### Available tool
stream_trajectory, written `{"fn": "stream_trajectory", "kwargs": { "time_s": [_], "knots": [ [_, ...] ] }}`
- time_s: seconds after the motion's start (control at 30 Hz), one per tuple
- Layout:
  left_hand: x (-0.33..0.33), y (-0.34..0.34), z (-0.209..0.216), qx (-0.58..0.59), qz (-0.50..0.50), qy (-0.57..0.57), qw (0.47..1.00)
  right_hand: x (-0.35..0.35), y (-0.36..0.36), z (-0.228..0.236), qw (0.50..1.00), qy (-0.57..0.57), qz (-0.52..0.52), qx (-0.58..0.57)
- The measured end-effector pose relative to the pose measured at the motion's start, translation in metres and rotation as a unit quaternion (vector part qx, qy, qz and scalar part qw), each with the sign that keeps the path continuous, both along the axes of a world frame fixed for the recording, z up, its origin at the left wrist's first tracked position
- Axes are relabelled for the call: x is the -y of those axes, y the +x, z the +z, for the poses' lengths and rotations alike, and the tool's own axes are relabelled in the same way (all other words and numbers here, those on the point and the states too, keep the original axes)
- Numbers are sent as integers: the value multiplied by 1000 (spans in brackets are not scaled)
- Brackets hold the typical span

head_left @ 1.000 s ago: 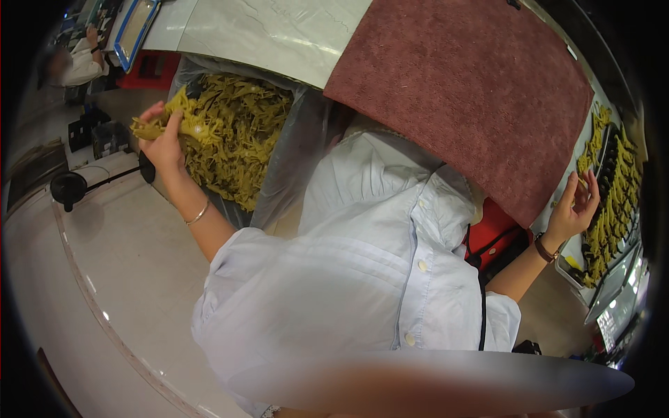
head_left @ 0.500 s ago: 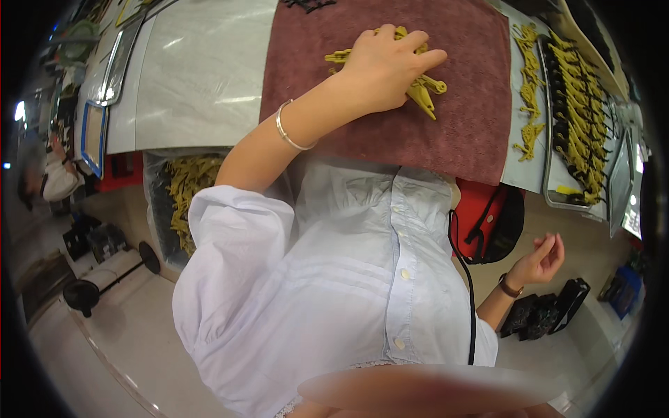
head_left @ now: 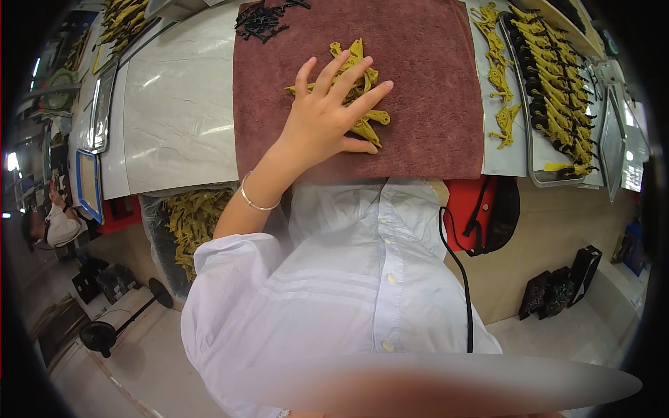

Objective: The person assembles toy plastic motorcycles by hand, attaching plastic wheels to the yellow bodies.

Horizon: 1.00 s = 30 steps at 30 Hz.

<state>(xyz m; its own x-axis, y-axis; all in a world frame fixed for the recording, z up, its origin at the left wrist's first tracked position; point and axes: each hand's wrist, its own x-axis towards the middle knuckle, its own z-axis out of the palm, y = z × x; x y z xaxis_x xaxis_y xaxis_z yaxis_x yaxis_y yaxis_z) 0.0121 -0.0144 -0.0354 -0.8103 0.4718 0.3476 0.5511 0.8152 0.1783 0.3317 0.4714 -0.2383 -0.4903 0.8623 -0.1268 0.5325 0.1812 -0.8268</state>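
My left hand (head_left: 322,118) lies over a small heap of olive-yellow molded parts (head_left: 358,52), its fingers spread and stretched out. The fingertips and thumb touch or hover just above the parts; none is visibly gripped. Part of the heap is hidden beneath the palm. These parts rest on a brownish-red towel (head_left: 432,104). Small black pieces (head_left: 259,22) lie in a pile at the towel's far left corner. My right hand is not in the picture.
At the right, more yellow parts (head_left: 497,76) lie in a row beside a metal tray (head_left: 540,174) of yellow-and-black pieces. A bag of yellow parts (head_left: 188,223) sits below the table's left side. A blue-edged frame (head_left: 89,184) stands at the left edge. Someone (head_left: 63,226) is at far left.
The view has shifted, bringing the black pile more fully into sight. My left hand has spread its fingers over the yellow parts. My right hand, earlier at lower right, has left the picture.
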Motion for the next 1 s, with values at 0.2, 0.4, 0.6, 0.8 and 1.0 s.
{"fn": "stream_trajectory", "kwargs": {
  "time_s": [0.2,0.4,0.6,0.8,1.0],
  "knots": [
    [15,16,3,2,36,40,999,-10,15,-28,1000,-19,13,17],
    [33,27,0,3,74,58,996,-16,33,-51,998,-41,27,43],
    [46,30,2,49,82,108,990,-18,51,-72,995,-65,37,68],
    [55,27,-6,125,70,233,962,-20,60,-90,990,-90,54,93],
    [55,24,-10,118,69,222,965,-23,70,-104,984,-113,69,121]
  ]
}}
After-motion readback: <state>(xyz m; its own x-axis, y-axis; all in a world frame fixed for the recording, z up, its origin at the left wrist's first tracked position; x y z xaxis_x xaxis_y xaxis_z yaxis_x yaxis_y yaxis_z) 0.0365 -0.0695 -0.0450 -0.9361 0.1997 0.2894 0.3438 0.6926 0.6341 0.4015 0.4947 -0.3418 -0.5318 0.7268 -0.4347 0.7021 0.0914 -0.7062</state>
